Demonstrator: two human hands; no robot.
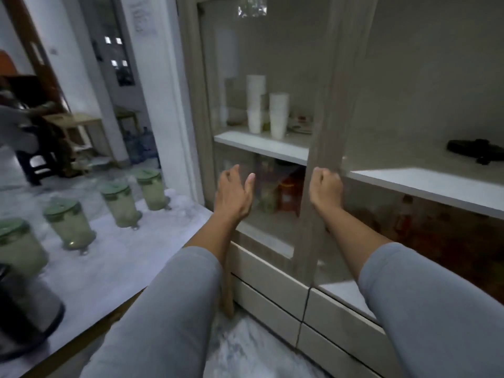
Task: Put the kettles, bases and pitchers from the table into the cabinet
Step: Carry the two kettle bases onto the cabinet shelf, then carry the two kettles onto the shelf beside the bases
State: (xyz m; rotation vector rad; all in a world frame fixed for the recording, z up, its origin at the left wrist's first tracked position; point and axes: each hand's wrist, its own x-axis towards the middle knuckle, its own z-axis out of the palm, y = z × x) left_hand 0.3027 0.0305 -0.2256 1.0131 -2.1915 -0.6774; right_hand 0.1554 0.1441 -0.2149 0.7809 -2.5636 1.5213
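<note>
We see two arms in grey sleeves reaching away from us toward the cabinet [321, 290]. The right hand [326, 188] is up at about 1 o'clock from the middle. Its grip is curled tight around the edge of the glass door [324, 132], like a fist. The left hand [236, 193] is just at 9 o'clock from the right one, a little apart from it. Its grip is spread, with the fingers up and the thumb out, and it holds nothing. It is in front of the other glass door, but we cannot tell if it touches the glass.

Down at 8 o'clock, close to us, stands one dark metal kettle [24, 309] on the table [109, 268]. Four pitchers [69, 223] with green lids stand in a row on the table, going from 9 o'clock up toward 10 o'clock. All of them are well apart from both hands, off to the left.

Inside the cabinet, behind the glass, we count two stacks of white cups [278, 115] on the upper shelf [261, 144]. One black base [476, 150] lies on the open shelf at 3 o'clock, well to the right of the right hand. Some jars sit below the shelf, but they are too blurry to count.
</note>
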